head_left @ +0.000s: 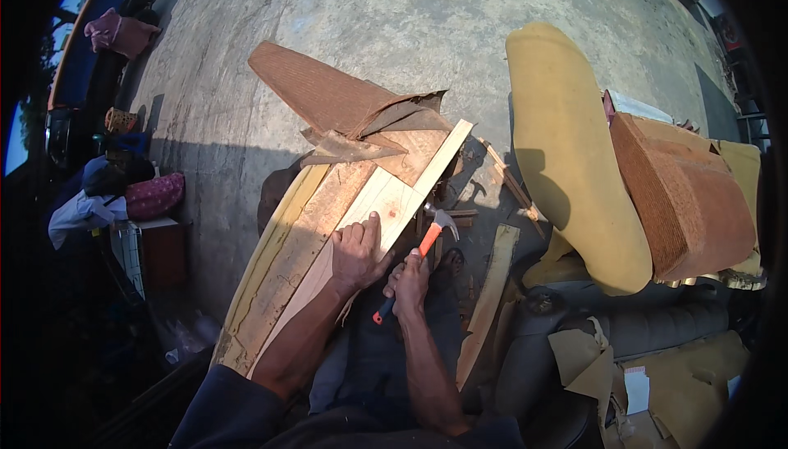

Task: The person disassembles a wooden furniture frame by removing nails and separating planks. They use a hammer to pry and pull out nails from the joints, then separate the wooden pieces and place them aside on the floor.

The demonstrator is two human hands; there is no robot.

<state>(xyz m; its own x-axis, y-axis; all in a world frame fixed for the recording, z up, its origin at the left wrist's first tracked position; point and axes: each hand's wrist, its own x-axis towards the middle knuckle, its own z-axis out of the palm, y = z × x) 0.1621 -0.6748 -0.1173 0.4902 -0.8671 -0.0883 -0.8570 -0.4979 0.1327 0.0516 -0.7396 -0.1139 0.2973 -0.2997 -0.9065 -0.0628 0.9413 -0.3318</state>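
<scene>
My right hand [409, 283] is wrapped round the orange and dark handle of a claw hammer [431, 238]. The hammer's metal head points away from me, just right of a pale wooden board [398, 205]. On that board my left hand [359, 250] lies palm down, fingers stretched forward over the wood. The board is part of a long frame, beside an older, stained wooden panel [328, 203] with a yellowish padded edge [271, 277]. Brown ribbed fabric [328, 92] covers the frame's far end, its torn edge folded back. A narrower pale strip [443, 158] runs along the right side.
To the right stand a tall tan foam piece [558, 145] and a brown ribbed cushion [685, 199]. Wood scraps [488, 301] lie right of my knees. A dark padded seat [533, 350] is at lower right. Bags and cloths [156, 194] sit at left on the concrete floor [394, 22].
</scene>
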